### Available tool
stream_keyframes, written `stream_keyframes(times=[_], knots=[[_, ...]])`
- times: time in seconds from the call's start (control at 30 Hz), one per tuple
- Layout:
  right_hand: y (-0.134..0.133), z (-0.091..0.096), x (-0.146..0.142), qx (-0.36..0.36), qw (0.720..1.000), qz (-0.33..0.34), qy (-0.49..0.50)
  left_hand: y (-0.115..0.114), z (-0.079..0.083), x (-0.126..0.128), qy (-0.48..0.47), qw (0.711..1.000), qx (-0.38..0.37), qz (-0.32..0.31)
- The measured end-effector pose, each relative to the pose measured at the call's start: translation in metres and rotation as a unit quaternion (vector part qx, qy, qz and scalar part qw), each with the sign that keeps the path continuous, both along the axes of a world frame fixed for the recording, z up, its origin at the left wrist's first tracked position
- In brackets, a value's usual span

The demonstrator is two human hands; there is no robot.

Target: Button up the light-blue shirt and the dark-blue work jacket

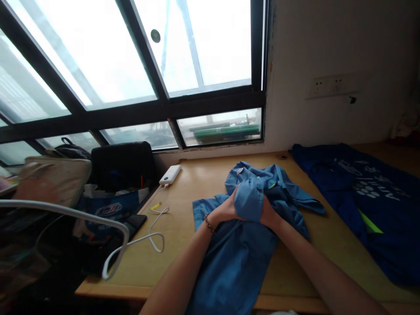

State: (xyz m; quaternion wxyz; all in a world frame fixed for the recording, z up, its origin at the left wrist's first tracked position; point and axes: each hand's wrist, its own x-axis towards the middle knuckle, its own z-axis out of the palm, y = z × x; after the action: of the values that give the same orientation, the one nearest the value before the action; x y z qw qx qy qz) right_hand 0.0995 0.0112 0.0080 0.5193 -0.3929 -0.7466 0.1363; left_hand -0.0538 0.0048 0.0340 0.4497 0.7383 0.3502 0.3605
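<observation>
A blue work shirt lies crumpled on the wooden table, its lower part hanging over the front edge. My left hand is closed on a bunched fold of the cloth, and a beaded bracelet circles that wrist. On the other side of the same raised fold, my right hand also grips the shirt. The fold covers most of the fingers of both hands. A small white and red badge and yellow-green trim show on the far part of the shirt.
A dark blue garment with white print is spread at the right. On the left sit a white power bank and its white cable. Bags and a black chair back stand beyond the left edge. Windows and a wall are behind.
</observation>
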Motion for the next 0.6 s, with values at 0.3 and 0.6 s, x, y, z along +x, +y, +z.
stream_keyframes(times=[0.3,0.6], knots=[[-0.027,0.038,0.009,0.134,0.988,-0.046,-0.064,0.039,0.028,-0.032,0.010,0.878,0.316,0.360],[-0.024,0.029,0.004,0.131,0.986,-0.025,-0.103,0.081,0.096,-0.149,0.185,0.681,0.394,0.589]])
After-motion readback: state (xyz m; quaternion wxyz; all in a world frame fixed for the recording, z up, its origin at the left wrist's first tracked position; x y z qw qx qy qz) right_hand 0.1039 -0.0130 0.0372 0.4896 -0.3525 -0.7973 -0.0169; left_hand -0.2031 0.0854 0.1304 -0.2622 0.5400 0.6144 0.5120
